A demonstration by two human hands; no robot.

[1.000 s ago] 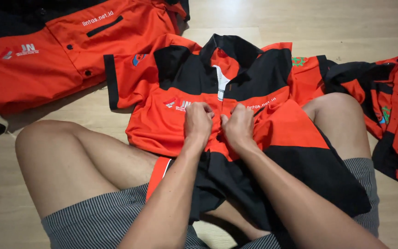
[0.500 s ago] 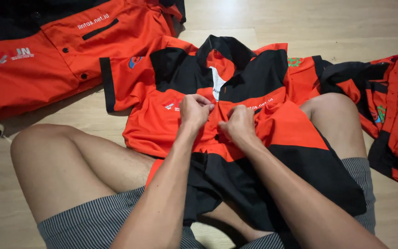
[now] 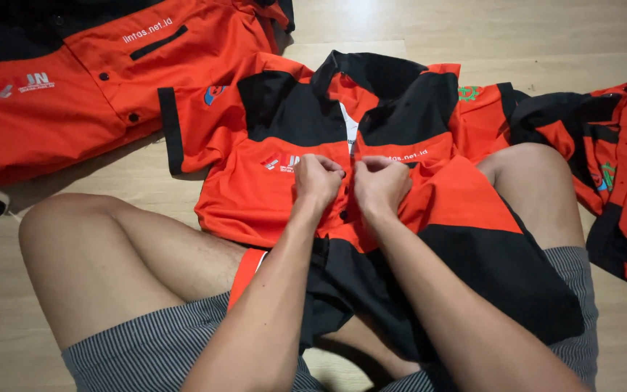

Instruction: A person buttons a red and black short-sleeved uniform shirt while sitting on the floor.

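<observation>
While the person sits on the wooden floor (image 3: 531, 43) with both knees spread apart, an orange and black shirt (image 3: 270, 181) lies across the lap and spreads forward onto the boards. Its black collar points away from the person, its short left sleeve with a black cuff rests flat on the floor, and its lower black part hangs over the striped grey shorts (image 3: 154, 348). The left hand (image 3: 317, 181) and the right hand (image 3: 380, 185) are side by side, almost touching, at the middle of the shirt's chest, just below the collar opening. Both hands are closed, with the fingers curled in and pinching the cloth along the front placket, one hand on each edge of it. I think the fingertips grip a button or a buttonhole there, but they are hidden behind the knuckles, so I cannot tell this for sure. One small dark button shows on the placket just under the left hand.

A second orange shirt (image 3: 74, 94) with a black pocket slit lies flat at the upper left, close to the first shirt's sleeve but apart from it. A third garment (image 3: 618, 174) in the same orange and black is crumpled at the right side, next to the person's right knee. At the far left edge, a small dark object sits on the floor; it is too much cut off to name.
</observation>
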